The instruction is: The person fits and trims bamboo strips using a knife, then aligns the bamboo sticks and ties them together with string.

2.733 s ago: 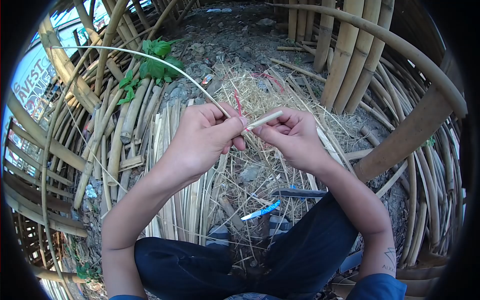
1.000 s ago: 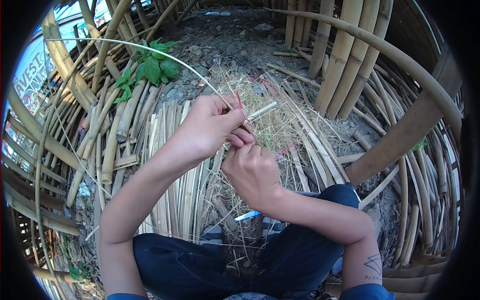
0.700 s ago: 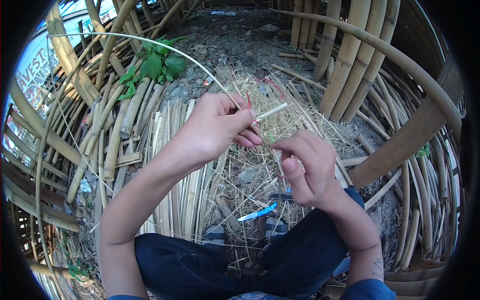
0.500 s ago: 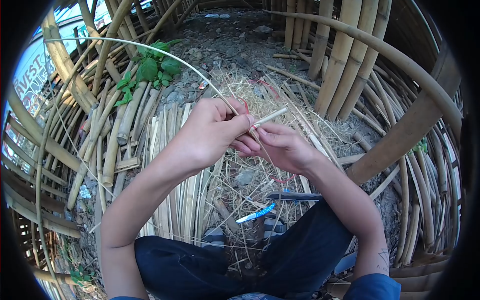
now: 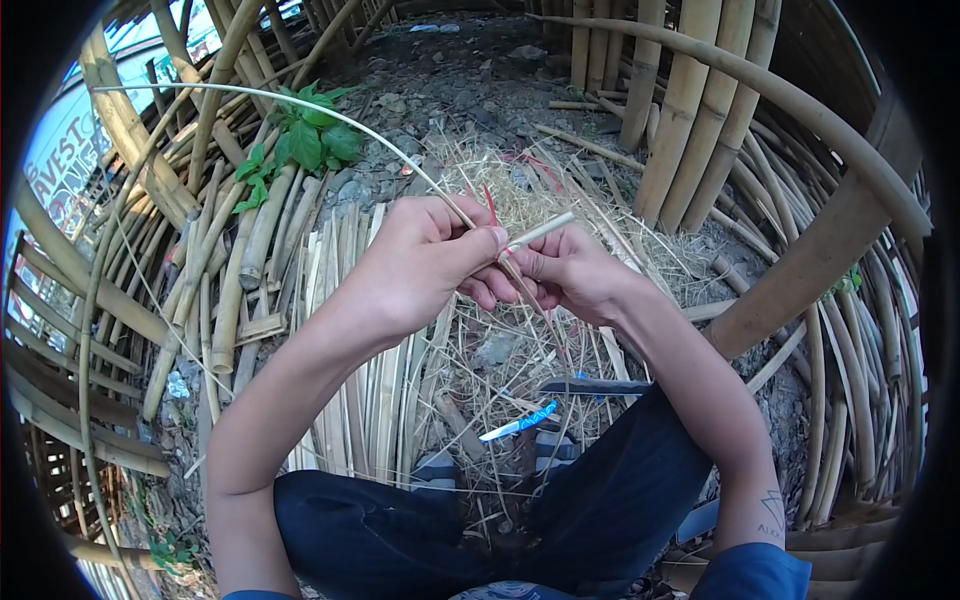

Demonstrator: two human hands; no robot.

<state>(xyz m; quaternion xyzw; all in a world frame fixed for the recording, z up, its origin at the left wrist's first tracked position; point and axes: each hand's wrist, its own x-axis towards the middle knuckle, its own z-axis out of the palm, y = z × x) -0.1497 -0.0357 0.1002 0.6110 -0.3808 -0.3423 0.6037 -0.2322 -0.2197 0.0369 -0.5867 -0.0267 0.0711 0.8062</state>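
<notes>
My left hand (image 5: 430, 255) is closed in a pinch on a long, thin bamboo strip (image 5: 350, 122), which arcs up and away to the far left. Under its thumb, the strip crosses a short, pale bamboo piece (image 5: 545, 230) that points up to the right. Red string (image 5: 490, 203) sticks up beside the left fingers. My right hand (image 5: 580, 275) is closed, thumb and fingertips pressed together right at the crossing; what they pinch is hidden. The strip's lower end runs down below both hands.
A knife with a blue-patterned part (image 5: 519, 421) and a dark blade (image 5: 595, 387) lie between my knees. Split bamboo slats (image 5: 365, 400) lie at left, with straw shavings (image 5: 500, 180) ahead. Bamboo poles (image 5: 690, 120) stand at right; a green plant (image 5: 310, 140) grows at left.
My right hand has curled its fingers and drawn in tighter at the crossing. The left hand keeps its pinch; the red string beside it now stands more upright. The view has shifted slightly.
</notes>
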